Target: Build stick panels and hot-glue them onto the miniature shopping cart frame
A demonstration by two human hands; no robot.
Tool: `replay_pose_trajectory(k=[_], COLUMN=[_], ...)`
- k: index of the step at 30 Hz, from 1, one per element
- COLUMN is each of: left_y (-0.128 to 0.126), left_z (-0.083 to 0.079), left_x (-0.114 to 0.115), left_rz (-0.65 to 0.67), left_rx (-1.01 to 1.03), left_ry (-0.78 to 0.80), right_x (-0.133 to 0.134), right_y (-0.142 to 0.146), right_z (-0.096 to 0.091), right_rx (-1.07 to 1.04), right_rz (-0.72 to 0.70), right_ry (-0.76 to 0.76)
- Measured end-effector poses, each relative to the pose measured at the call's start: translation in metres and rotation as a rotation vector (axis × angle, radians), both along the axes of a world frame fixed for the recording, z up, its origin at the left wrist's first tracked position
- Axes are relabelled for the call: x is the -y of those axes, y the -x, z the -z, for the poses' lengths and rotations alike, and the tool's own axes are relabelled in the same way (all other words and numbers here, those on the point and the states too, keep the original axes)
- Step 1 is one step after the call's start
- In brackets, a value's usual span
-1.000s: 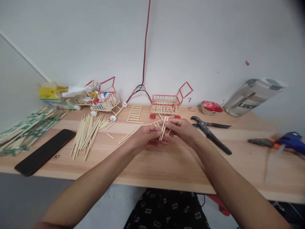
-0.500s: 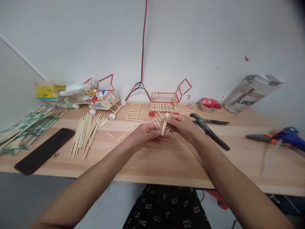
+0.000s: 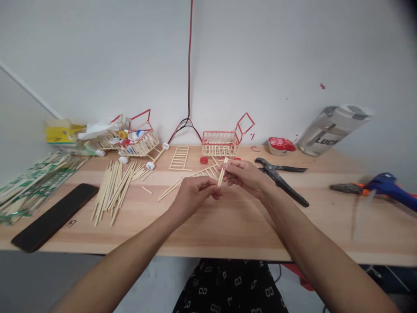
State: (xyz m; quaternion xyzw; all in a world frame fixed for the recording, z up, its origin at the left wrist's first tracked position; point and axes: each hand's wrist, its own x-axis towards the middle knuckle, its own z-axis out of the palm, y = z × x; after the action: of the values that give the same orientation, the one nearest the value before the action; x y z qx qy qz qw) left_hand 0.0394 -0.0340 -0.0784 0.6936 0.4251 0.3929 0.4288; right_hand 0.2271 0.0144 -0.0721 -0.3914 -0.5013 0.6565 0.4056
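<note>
Two short wooden sticks (image 3: 223,172) are held side by side, slanting upright, above the table. My right hand (image 3: 246,176) pinches them from the right between thumb and fingers. With its fingers closed, my left hand (image 3: 195,193) has its fingertips at the lower end of the sticks. Just behind my hands a ladder-like stick frame (image 3: 206,171) lies partly hidden, and a second stick frame (image 3: 179,158) lies flat farther left. A small stick-built cart (image 3: 220,144) with red trim and red wheels stands against the wall.
Loose sticks (image 3: 112,191) lie left, near a black phone (image 3: 55,217) and packaged chopsticks (image 3: 35,182). Another stick cart (image 3: 138,145) holds bottle caps. To the right are black-handled cutters (image 3: 282,180), a red paint tub (image 3: 282,145), a clear container (image 3: 335,130), pliers (image 3: 348,188) and a blue glue gun (image 3: 391,187).
My left fingers have drawn together at the lower end of the sticks. The right hand keeps its pinch on them. The whole view has shifted slightly.
</note>
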Motion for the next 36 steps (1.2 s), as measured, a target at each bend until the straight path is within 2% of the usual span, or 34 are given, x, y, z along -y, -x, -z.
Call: replay_pose_trajectory(k=[3,8,13,18,22,25,28,36], left_y=[0.002,0.002,0.002,0.002,0.002,0.002,0.002,0.001], left_z=[0.006,0.006,0.001,0.005,0.003,0.0,-0.002,-0.001], left_x=[-0.005,-0.012,-0.012,-0.013,-0.012,-0.01,-0.009,-0.006], left_rz=[0.018,0.1,0.051,-0.016,-0.02,-0.017,-0.011,0.021], left_rx=[0.031,0.166,0.317,0.355,0.312,0.26,0.237,0.256], left_ry=[0.031,0.204,0.307,0.314,0.246,0.194,0.188,0.288], right_x=[0.001,0.003,0.011,0.015,0.015,0.015,0.015,0.014], right_y=[-0.001,0.001,0.005,0.01,0.011,0.011,0.011,0.011], right_z=[-0.002,-0.007,-0.014,-0.013,-0.011,-0.011,-0.011,-0.011], right_rx=[0.037,0.168,0.315,0.437,0.492,0.497,0.485,0.409], right_rz=[0.023,0.047,0.005,0.035,0.05,0.044,0.044,-0.018], right_ry=[-0.06,-0.178,-0.409,-0.634,-0.758,-0.775,-0.732,-0.411])
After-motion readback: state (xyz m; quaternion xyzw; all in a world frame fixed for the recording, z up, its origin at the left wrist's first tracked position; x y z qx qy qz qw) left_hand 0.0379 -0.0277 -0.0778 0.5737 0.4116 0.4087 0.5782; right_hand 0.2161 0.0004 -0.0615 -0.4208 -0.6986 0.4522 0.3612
